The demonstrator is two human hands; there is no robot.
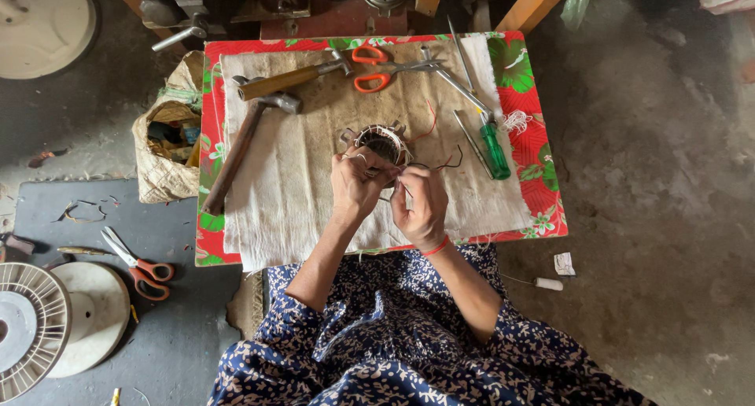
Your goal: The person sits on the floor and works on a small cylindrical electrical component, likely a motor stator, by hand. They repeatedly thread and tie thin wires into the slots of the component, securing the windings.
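Note:
A round metal motor stator (383, 143) wound with white thread and wire lies on a beige cloth (291, 186) over a small low table (543, 178). My left hand (354, 187) rests against the stator's near side, fingers curled on it and its wires. My right hand (420, 203) is beside it, pinching thin wire ends that lead from the stator. Red and dark wire leads (440, 158) trail off the stator to the right.
Two hammers (252, 131) lie on the cloth's left, orange-handled scissors (377, 68) at the back, a green-handled screwdriver (494, 146) and thin metal rods on the right. A sack (165, 150) stands left of the table. Another pair of scissors (138, 264) and spools (47, 319) lie on the floor.

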